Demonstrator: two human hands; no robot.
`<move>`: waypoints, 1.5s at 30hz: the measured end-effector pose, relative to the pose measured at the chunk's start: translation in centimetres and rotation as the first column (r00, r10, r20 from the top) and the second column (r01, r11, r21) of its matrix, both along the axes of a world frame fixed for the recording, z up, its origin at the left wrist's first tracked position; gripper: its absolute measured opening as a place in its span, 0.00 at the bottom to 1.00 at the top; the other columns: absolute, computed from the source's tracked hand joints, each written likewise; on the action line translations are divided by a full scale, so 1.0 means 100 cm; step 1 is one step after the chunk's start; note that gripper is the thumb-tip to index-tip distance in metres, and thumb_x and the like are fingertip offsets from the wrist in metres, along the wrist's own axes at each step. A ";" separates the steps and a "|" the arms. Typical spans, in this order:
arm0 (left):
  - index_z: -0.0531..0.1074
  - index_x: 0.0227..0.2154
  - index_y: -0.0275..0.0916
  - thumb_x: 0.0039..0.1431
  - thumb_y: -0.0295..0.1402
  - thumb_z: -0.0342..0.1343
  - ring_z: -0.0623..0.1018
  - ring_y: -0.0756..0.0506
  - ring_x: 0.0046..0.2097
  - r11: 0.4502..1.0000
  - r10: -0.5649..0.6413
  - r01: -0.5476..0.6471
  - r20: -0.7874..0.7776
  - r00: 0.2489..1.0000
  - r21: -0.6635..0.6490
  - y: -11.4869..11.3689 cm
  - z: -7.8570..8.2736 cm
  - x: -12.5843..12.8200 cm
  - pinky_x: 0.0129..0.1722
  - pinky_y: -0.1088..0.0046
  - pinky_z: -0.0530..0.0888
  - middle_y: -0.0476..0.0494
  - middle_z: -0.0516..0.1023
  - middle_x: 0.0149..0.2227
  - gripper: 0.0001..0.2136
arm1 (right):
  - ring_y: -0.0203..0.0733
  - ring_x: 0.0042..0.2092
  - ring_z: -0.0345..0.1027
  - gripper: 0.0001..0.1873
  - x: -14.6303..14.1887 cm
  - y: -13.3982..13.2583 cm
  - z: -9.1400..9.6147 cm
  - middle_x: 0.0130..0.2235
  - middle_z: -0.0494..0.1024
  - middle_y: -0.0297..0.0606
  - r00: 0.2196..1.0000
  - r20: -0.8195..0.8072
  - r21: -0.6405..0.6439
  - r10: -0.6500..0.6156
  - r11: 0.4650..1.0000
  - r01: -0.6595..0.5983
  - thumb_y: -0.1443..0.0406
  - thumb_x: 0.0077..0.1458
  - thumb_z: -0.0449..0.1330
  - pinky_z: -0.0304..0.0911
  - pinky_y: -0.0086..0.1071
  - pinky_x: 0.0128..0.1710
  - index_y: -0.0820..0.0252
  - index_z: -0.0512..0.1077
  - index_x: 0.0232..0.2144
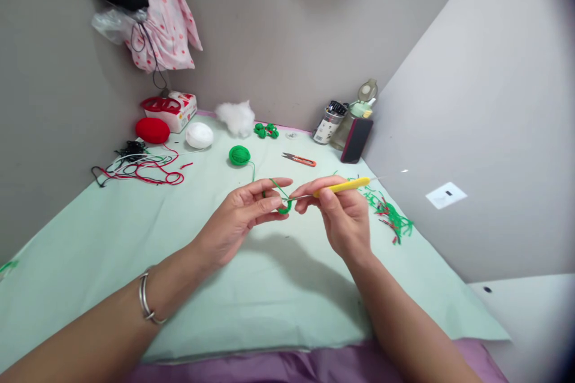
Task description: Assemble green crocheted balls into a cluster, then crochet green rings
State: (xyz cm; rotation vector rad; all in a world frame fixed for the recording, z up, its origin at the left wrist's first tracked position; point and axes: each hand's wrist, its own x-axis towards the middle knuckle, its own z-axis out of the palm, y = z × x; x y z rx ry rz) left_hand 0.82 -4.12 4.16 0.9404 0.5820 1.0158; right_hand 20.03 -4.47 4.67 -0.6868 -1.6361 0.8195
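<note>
Between thumb and fingers, my left hand pinches a small curved piece of green crochet. Green yarn runs over its raised index finger and down toward a green yarn ball on the table. My right hand is closed round the yellow handle of a crochet hook. The hook's thin metal shaft reaches left to the crochet piece and touches it or the yarn near it; its very tip is too small to make out. Both hands are held above the light green tablecloth.
Orange thread snips lie beyond my hands. Green and red yarn scraps are at right, near a phone leaning on a bottle. Red and white yarn balls, tangled cords and white stuffing sit at the back left. Walls enclose the table.
</note>
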 end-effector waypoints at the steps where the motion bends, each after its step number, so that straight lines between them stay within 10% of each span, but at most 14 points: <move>1: 0.79 0.47 0.42 0.57 0.34 0.64 0.75 0.49 0.39 1.000 0.015 -0.015 -0.007 1.000 -0.006 0.000 0.000 0.000 0.48 0.70 0.72 0.51 0.73 0.32 0.14 | 0.38 0.34 0.76 0.11 0.001 -0.002 0.000 0.39 0.81 0.40 0.997 0.065 0.069 -0.047 0.997 0.043 0.65 0.68 0.51 0.74 0.36 0.36 0.58 0.74 0.42; 3: 0.78 0.48 0.43 0.56 0.34 0.65 0.75 0.50 0.39 0.999 0.038 -0.038 -0.009 0.999 -0.014 0.000 -0.001 0.000 0.48 0.71 0.72 0.51 0.74 0.32 0.16 | 0.39 0.37 0.77 0.11 0.001 -0.005 -0.001 0.40 0.80 0.41 0.956 0.233 0.298 -0.178 0.949 0.104 0.70 0.66 0.53 0.74 0.36 0.38 0.57 0.74 0.45; 6: 0.77 0.49 0.42 0.56 0.33 0.65 0.75 0.50 0.38 0.999 0.010 -0.009 0.027 1.000 -0.038 0.000 -0.002 0.001 0.48 0.71 0.71 0.50 0.76 0.33 0.17 | 0.42 0.44 0.76 0.17 0.001 -0.006 -0.007 0.43 0.80 0.42 0.808 0.407 0.703 -0.425 0.710 0.019 0.76 0.60 0.58 0.74 0.35 0.42 0.56 0.75 0.48; 9: 0.78 0.49 0.40 0.56 0.34 0.65 0.76 0.50 0.39 0.994 -0.057 0.064 0.078 0.995 -0.092 0.001 -0.003 0.002 0.48 0.70 0.72 0.48 0.79 0.35 0.17 | 0.43 0.46 0.75 0.20 0.000 -0.006 -0.011 0.45 0.79 0.44 0.752 0.376 0.835 -0.542 0.550 -0.020 0.78 0.56 0.62 0.74 0.36 0.45 0.57 0.76 0.49; 14: 0.79 0.46 0.39 0.55 0.32 0.66 0.76 0.49 0.42 0.995 -0.015 0.023 0.088 0.996 -0.097 0.003 -0.002 0.001 0.53 0.68 0.71 0.47 0.78 0.38 0.15 | 0.42 0.40 0.75 0.14 -0.001 -0.005 -0.006 0.41 0.80 0.40 0.941 0.211 0.428 -0.265 0.891 0.155 0.71 0.63 0.56 0.74 0.38 0.39 0.53 0.76 0.46; 17: 0.80 0.46 0.42 0.54 0.32 0.66 0.75 0.50 0.40 0.998 0.058 -0.058 0.021 0.998 -0.027 0.002 -0.002 0.002 0.51 0.70 0.70 0.50 0.74 0.34 0.15 | 0.38 0.32 0.73 0.09 -0.002 0.000 -0.002 0.36 0.79 0.39 0.996 -0.018 0.052 -0.087 0.995 0.088 0.66 0.65 0.56 0.73 0.36 0.33 0.56 0.78 0.38; 21: 0.80 0.48 0.45 0.53 0.33 0.67 0.72 0.52 0.38 0.992 0.115 -0.113 -0.035 0.993 0.047 -0.002 -0.004 0.006 0.48 0.72 0.69 0.52 0.70 0.32 0.18 | 0.35 0.28 0.71 0.10 -0.005 0.004 -0.006 0.34 0.78 0.37 0.995 -0.095 -0.098 -0.008 0.995 -0.001 0.64 0.66 0.55 0.71 0.32 0.28 0.56 0.77 0.37; 24: 0.78 0.50 0.46 0.53 0.34 0.68 0.72 0.52 0.39 0.996 0.091 -0.091 -0.010 0.996 -0.009 -0.003 -0.006 0.007 0.50 0.71 0.68 0.53 0.70 0.32 0.20 | 0.38 0.35 0.74 0.11 -0.009 -0.001 -0.014 0.38 0.78 0.38 0.970 0.143 0.222 -0.194 0.962 0.160 0.69 0.63 0.58 0.72 0.34 0.35 0.52 0.78 0.42; 27: 0.77 0.52 0.45 0.53 0.35 0.68 0.73 0.52 0.38 0.998 0.026 -0.023 0.057 0.998 -0.065 -0.003 -0.007 0.007 0.53 0.70 0.68 0.53 0.73 0.31 0.21 | 0.42 0.44 0.74 0.20 -0.010 -0.008 -0.021 0.44 0.78 0.39 0.841 0.294 0.598 -0.453 0.774 0.208 0.74 0.59 0.61 0.73 0.37 0.43 0.46 0.77 0.49; 29: 0.77 0.51 0.43 0.54 0.35 0.67 0.75 0.51 0.40 0.995 -0.021 0.030 0.101 0.995 -0.090 -0.002 -0.007 0.007 0.54 0.68 0.68 0.51 0.77 0.34 0.20 | 0.43 0.46 0.74 0.23 -0.010 -0.009 -0.022 0.45 0.78 0.39 0.826 0.300 0.647 -0.476 0.739 0.191 0.75 0.59 0.61 0.73 0.38 0.44 0.44 0.76 0.52; 35: 0.79 0.48 0.40 0.57 0.31 0.64 0.76 0.46 0.50 0.986 -0.126 0.140 0.153 0.980 -0.088 0.001 -0.005 0.006 0.59 0.63 0.68 0.45 0.79 0.48 0.15 | 0.42 0.46 0.74 0.20 -0.007 -0.004 -0.011 0.43 0.79 0.38 0.969 0.156 0.341 -0.194 0.931 0.131 0.74 0.62 0.58 0.72 0.39 0.45 0.47 0.77 0.49; 45: 0.82 0.42 0.38 0.56 0.29 0.63 0.77 0.47 0.45 0.993 -0.108 0.113 0.111 0.988 -0.039 0.010 -0.003 -0.006 0.61 0.60 0.68 0.46 0.81 0.40 0.10 | 0.38 0.31 0.73 0.07 0.001 0.004 0.000 0.35 0.80 0.38 0.983 -0.150 -0.109 -0.106 0.990 0.091 0.62 0.61 0.62 0.73 0.35 0.33 0.57 0.80 0.35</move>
